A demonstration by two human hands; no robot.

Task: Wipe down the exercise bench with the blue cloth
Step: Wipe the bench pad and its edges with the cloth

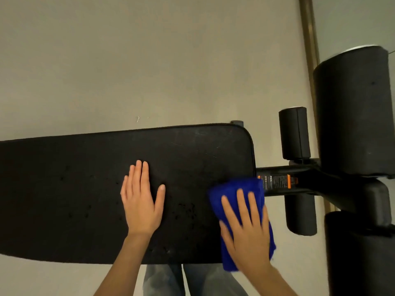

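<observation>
The black padded exercise bench (85,189) runs across the view from the left edge to a rounded right end. My left hand (141,201) lies flat on the pad near its middle, fingers together, holding nothing. My right hand (245,227) presses flat on the folded blue cloth (226,193) at the bench's right end, near the front corner. The cloth overhangs the pad's right edge and front edge. Small dark specks dot the pad surface between and left of my hands.
Right of the pad, a black frame bar (299,180) with a label leads to black foam rollers (295,133), (352,112), (301,214). Beige floor (149,60) lies beyond the bench. My jeans-clad legs (192,280) stand at the bench's front edge.
</observation>
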